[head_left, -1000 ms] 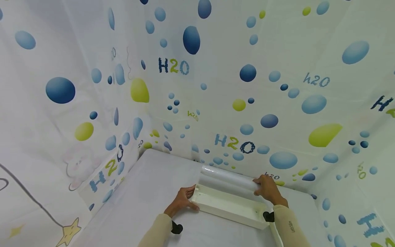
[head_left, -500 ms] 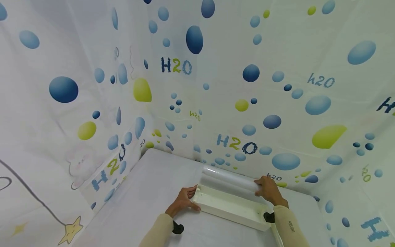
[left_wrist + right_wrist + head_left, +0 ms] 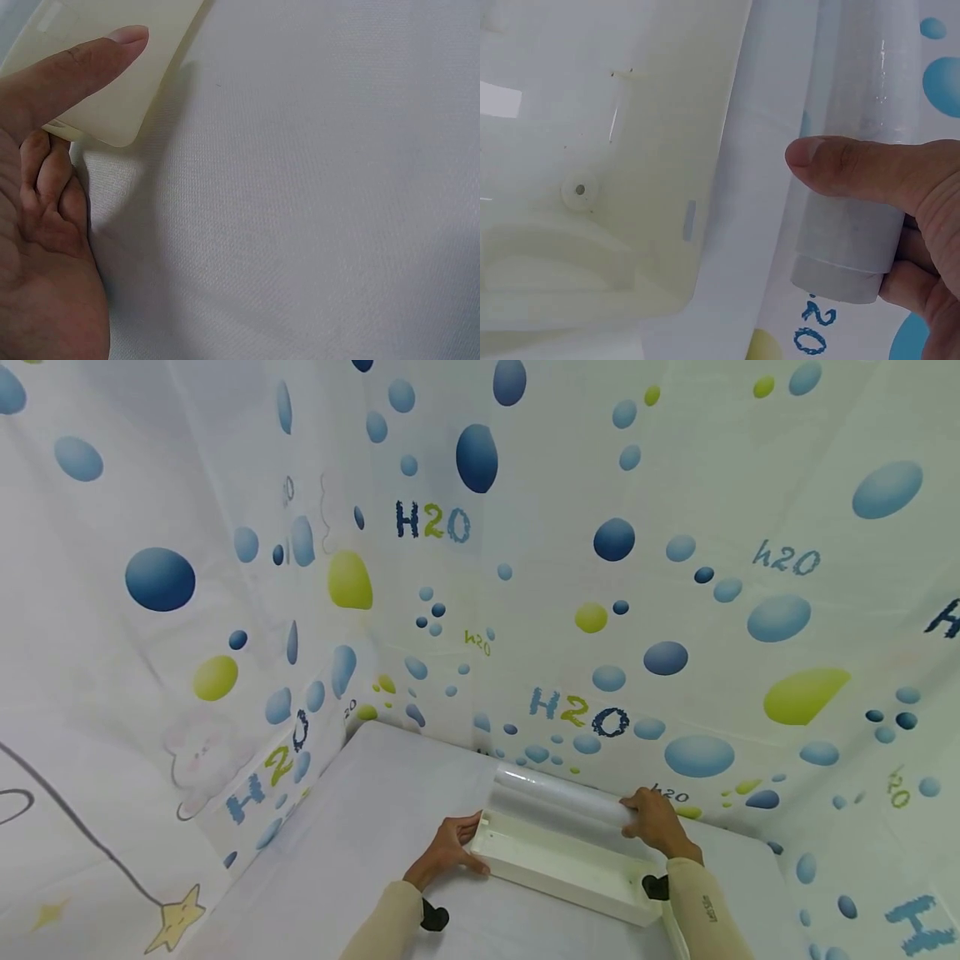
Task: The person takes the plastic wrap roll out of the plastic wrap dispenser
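Note:
A long cream plastic box, open at the top, lies on the white-covered table. My left hand grips its left end. In the left wrist view the thumb lies across the box's side, with the other fingers curled behind its end. Just behind the box, along the wall, lies a roll of clear plastic film. My right hand holds the roll near its right end. In the right wrist view the thumb crosses the film, and the core end sticks out below.
A narrow cream strip lies beside the box's right end, partly hidden under the right sleeve. White wall sheeting with blue and green dots rises directly behind the roll and encloses the left and right sides. The table cover extends to the left.
The head view has turned slightly left, so the scene sits a little further right. Both hands keep the same holds, and the box and roll show no clear movement.

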Action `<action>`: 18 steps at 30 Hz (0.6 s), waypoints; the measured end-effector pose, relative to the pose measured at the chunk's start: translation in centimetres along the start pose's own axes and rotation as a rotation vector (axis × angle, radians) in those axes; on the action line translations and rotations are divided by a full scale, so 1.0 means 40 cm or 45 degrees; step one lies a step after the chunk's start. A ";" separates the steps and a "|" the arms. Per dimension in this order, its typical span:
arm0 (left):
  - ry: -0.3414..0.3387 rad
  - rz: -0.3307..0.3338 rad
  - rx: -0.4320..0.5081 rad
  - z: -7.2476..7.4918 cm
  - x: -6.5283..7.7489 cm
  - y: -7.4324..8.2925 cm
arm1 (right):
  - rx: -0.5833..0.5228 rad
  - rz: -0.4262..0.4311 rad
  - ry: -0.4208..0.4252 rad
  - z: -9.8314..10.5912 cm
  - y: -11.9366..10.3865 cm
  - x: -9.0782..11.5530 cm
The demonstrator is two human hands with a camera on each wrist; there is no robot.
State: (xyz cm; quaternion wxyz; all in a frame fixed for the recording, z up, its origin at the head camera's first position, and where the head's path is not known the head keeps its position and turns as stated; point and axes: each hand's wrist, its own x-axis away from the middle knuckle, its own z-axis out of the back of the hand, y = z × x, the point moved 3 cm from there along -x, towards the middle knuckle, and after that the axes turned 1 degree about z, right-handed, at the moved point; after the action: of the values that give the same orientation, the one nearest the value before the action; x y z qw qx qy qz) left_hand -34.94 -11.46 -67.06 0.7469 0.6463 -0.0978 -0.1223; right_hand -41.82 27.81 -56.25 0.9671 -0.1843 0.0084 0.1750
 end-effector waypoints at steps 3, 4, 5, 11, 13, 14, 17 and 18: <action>-0.001 -0.009 -0.001 0.000 0.001 0.000 | 0.006 -0.004 -0.001 0.000 0.001 -0.002; -0.003 -0.014 -0.001 0.001 0.001 0.000 | 0.009 -0.001 -0.003 0.001 0.000 -0.001; -0.006 -0.020 0.000 0.001 0.000 0.000 | 0.009 -0.001 -0.004 0.001 0.000 -0.001; -0.017 -0.035 -0.011 0.003 -0.002 -0.002 | -0.006 -0.004 -0.003 -0.004 0.000 0.005; -0.014 -0.024 -0.013 0.003 -0.004 -0.007 | -0.002 -0.006 -0.004 -0.005 0.001 0.001; -0.016 -0.032 -0.027 0.003 -0.005 -0.007 | -0.001 -0.006 -0.005 -0.006 0.002 -0.001; -0.017 -0.011 -0.024 0.003 -0.007 -0.009 | 0.011 -0.017 -0.011 -0.006 0.004 -0.006; -0.018 -0.008 -0.015 0.002 -0.006 -0.007 | 0.012 -0.022 -0.014 -0.007 0.005 -0.005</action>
State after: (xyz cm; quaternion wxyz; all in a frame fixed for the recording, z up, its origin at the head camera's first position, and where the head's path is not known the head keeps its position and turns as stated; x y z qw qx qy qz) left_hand -35.22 -11.48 -67.34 0.7496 0.6412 -0.1003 -0.1298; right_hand -42.06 27.80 -56.56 0.9695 -0.1789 0.0022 0.1677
